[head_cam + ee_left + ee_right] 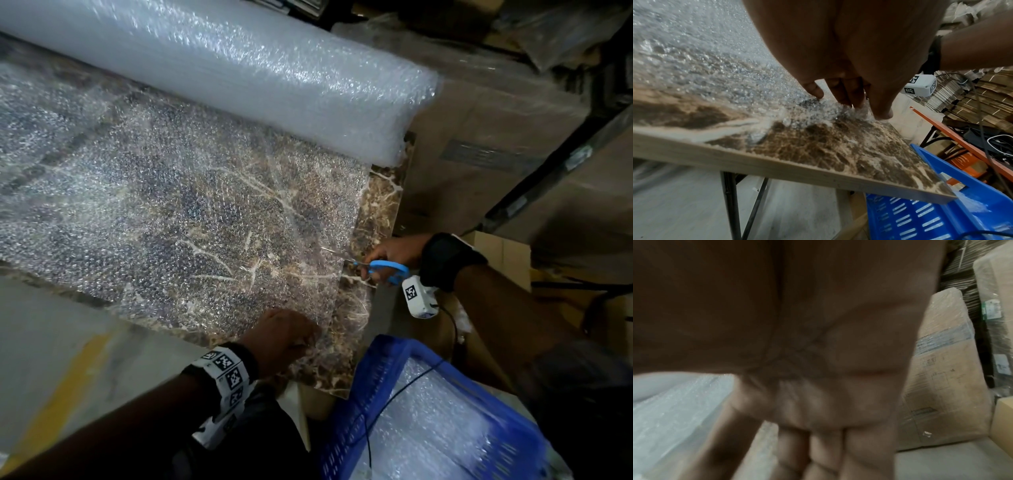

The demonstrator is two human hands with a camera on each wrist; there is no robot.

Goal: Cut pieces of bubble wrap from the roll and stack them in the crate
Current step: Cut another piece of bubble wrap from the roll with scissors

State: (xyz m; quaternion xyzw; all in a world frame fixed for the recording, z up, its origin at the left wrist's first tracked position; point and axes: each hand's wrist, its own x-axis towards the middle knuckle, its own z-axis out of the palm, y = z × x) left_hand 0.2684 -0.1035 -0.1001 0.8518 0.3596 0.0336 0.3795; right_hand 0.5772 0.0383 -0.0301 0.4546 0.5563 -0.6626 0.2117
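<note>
The right hand (394,255) grips blue scissors (383,269) at the sheet's edge; the left hand (284,339) presses fingertips (882,113) on the bubble wrap sheet (178,219) spread over the marble counter (376,212). The roll (239,68) lies behind, the blue crate (373,387) with cut pieces below. Square coded markers on the wristbands; no readable writing.

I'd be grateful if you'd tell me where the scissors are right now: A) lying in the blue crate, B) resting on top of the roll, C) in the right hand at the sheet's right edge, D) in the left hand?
C: the right hand holds the blue-handled scissors at the right edge of the bubble wrap sheet, while the left hand presses the sheet down.
</note>
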